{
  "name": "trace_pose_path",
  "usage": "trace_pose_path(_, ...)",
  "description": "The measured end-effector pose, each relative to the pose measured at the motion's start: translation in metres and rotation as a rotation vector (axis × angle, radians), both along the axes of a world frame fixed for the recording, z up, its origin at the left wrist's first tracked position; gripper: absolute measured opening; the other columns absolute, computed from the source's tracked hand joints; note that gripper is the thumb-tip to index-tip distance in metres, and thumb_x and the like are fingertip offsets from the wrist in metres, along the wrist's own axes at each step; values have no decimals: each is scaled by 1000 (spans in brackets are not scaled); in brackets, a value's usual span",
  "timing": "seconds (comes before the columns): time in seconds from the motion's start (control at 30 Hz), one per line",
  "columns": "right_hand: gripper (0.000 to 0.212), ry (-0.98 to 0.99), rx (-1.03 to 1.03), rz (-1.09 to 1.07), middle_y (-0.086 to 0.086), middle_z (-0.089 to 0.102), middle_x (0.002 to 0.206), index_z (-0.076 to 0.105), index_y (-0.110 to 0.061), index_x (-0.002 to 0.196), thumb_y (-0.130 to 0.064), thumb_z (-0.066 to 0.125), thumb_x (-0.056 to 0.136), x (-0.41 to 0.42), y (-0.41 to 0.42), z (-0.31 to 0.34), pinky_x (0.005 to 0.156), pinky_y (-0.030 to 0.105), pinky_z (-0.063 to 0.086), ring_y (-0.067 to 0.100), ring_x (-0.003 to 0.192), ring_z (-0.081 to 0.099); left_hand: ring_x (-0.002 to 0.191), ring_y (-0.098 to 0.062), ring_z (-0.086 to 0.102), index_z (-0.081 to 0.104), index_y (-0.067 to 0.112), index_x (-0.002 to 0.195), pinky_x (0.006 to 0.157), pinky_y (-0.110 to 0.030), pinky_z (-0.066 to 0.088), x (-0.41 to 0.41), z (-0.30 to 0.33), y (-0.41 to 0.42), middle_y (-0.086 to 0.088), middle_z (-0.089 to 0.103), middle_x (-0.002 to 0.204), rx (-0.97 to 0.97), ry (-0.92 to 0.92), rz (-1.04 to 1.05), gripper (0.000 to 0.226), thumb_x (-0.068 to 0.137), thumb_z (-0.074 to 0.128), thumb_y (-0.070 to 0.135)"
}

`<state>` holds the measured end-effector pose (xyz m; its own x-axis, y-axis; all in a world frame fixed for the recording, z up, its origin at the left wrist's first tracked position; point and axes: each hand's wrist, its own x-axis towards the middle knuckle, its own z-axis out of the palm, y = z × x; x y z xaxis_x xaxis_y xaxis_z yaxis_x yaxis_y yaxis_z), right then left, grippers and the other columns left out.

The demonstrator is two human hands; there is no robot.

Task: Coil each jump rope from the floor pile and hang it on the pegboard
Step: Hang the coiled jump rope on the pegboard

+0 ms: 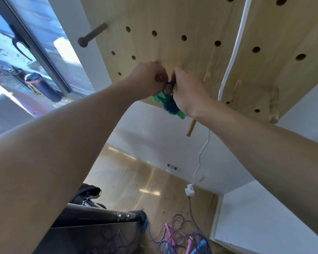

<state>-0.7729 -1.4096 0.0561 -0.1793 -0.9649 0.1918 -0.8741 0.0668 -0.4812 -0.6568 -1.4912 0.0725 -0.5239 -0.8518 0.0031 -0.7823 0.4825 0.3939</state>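
Landmark: the wooden pegboard [173, 24] on the wall; every place below is given from it.
Rope in hand: a teal-and-green coiled jump rope [166, 102] sits against the lower edge of the pegboard, looped at a wooden peg [168, 88] whose round end shows between the two hands.
Done so far: this one rope looks coiled and nearly hung; no other rope is visible on the pegboard, though its top runs out of view.
Left to do: a tangled floor pile [180, 239] of purple, pink and blue ropes lies far below the pegboard, so most of the job seems to remain.
Left hand: the left hand [149, 77] is raised to the pegboard just left of the peg, fingers curled and pinching the rope's cord.
Right hand: the right hand [188, 88] is just right of the peg, fingers bent in around the coil, gripping it.
Arms: both forearms stretch up and forward, converging at the peg.
Other pegs: bare ones stand out to the right and upper left.
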Motion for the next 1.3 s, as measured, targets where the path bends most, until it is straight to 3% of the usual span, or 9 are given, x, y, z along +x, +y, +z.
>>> trace_pose_path(0.13, 16, 18, -7, -55, 11, 62, 105, 58, -9, 101, 3, 51, 93, -16, -8, 6, 81, 44, 54, 29, 94, 59, 70, -14, 60, 70, 15, 112, 46, -15, 43, -7, -1, -6, -5, 68, 106, 59, 88, 23, 21, 95, 59, 10)
trace_pose_path(0.2, 13, -59, -2, -59, 8, 60, 97, 54, -12, 97, 0, 51, 93, -18, -11, 8, 66, 33, 48, 25, 86, 58, 62, -8, 61, 69, 14, 109, 39, -12, 44, -13, -3, -8, -5, 69, 100, 121, 179, 68, 17, 96, 58, 10)
trace_pose_path(0.33, 13, -198, 18, -30, 1, 55, 97, 48, -15, 101, -6, 55, 94, -14, -11, 7, 60, 22, 34, 17, 81, 53, 66, -18, 65, 69, 12, 104, 62, -30, 60, -25, -3, -12, -11, 72, 100, 175, 306, 144, 12, 94, 62, 12)
trace_pose_path(0.5, 14, -174, -24, -82, 6, 58, 95, 51, -11, 100, 2, 48, 94, -21, -19, 3, 67, 33, 49, 21, 80, 55, 82, -33, 75, 69, 12, 95, 79, -52, 62, -31, 0, -15, -15, 73, 94, 285, 404, 207, 2, 93, 68, 12)
trace_pose_path(0.83, 17, -42, 45, -57, 12, 59, 104, 58, -7, 103, 2, 50, 92, -28, -18, 7, 82, 42, 53, 29, 94, 57, 77, -25, 70, 72, 16, 107, 72, -37, 63, -37, -3, -10, -12, 74, 102, 282, 340, 268, 18, 98, 56, 16)
trace_pose_path(0.93, 16, -23, -4, -17, 10, 55, 108, 58, -9, 103, 2, 53, 92, -24, -7, 9, 86, 41, 52, 26, 98, 53, 83, -25, 74, 68, 13, 111, 75, -37, 64, -27, -4, -2, -12, 73, 104, 248, 357, 269, 19, 96, 56, 11)
trace_pose_path(1.07, 17, -49, -117, 19, 4, 52, 110, 58, -10, 103, 4, 55, 92, -18, 15, 9, 90, 40, 54, 23, 102, 55, 76, -15, 69, 62, 18, 104, 59, -26, 55, -10, -7, 19, -4, 69, 101, 86, 387, 309, 16, 92, 53, 11)
trace_pose_path(1.2, 27, -16, -244, 121, 5, 53, 111, 60, -9, 108, 8, 51, 89, -8, 51, -5, 80, 38, 52, 23, 95, 56, 77, -17, 55, 56, 20, 95, 67, -34, 47, 6, -20, 62, 2, 59, 90, -212, 396, 345, 7, 90, 52, 19)
trace_pose_path(1.3, 32, 12, -253, 168, 9, 57, 117, 61, -7, 115, 7, 48, 89, -2, 84, -28, 76, 36, 50, 24, 90, 56, 69, -9, 47, 53, 18, 94, 64, -33, 41, 15, -39, 108, 9, 52, 76, -241, 441, 352, 4, 91, 51, 17)
